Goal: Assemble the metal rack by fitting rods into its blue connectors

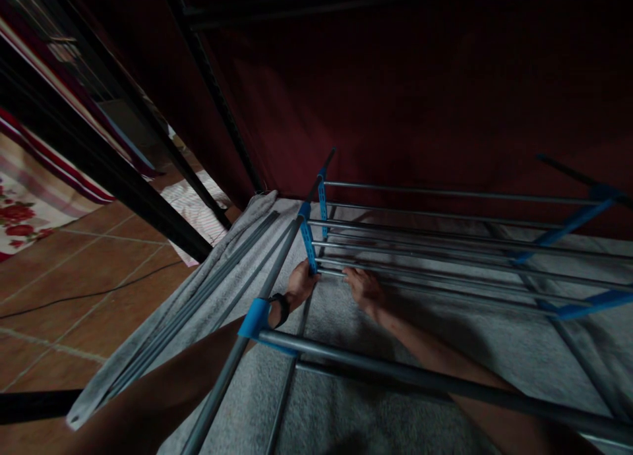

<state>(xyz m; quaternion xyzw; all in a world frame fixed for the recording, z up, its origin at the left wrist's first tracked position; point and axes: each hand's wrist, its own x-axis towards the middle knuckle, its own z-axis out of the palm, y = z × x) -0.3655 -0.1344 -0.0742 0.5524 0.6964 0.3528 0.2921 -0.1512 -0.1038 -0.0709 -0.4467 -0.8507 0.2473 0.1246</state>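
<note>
A rack [420, 232] of grey tubes and blue joints lies on the grey cloth surface [252, 402], reaching near its far edge; parallel crossbars [330, 271] span from slotted blue brackets [308, 244] at its left end toward the right.

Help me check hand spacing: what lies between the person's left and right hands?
In the head view, a short stretch of metal tube lies between the left hand and right hand, with grey cloth showing below it.

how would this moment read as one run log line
left hand: gripping blue bracket, lower end | right hand: holding thin rod | loose grey rods: on grey cloth
</note>
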